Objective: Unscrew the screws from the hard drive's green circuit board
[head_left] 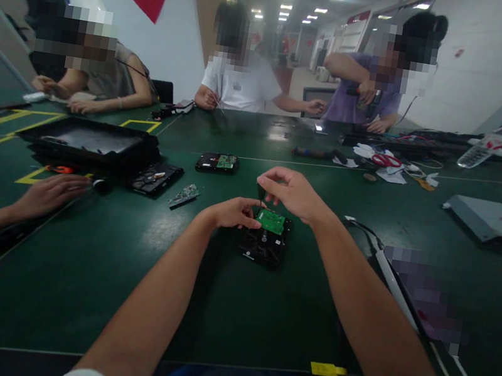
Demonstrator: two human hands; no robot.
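A black hard drive (264, 250) with a green circuit board (271, 221) on its upper face lies flat on the table in front of me. My left hand (238, 213) grips its left edge, thumb over the board's side and fingers by the far left corner. Above that same corner, my right hand (286, 188) pinches a dark, slim screwdriver (260, 191) held upright. Its tip is hidden near my left fingers. To the left lies a loose circuit piece (184, 195); farther back is a second hard drive (217, 163).
A black tray (90, 147) and another drive (156, 179) stand left, near a co-worker's hand (52, 198). A phone (422, 291) with a white cable lies right. Behind it are a grey box (496, 220), red scissors (386, 161) and a bottle (489, 146). Three people sit opposite.
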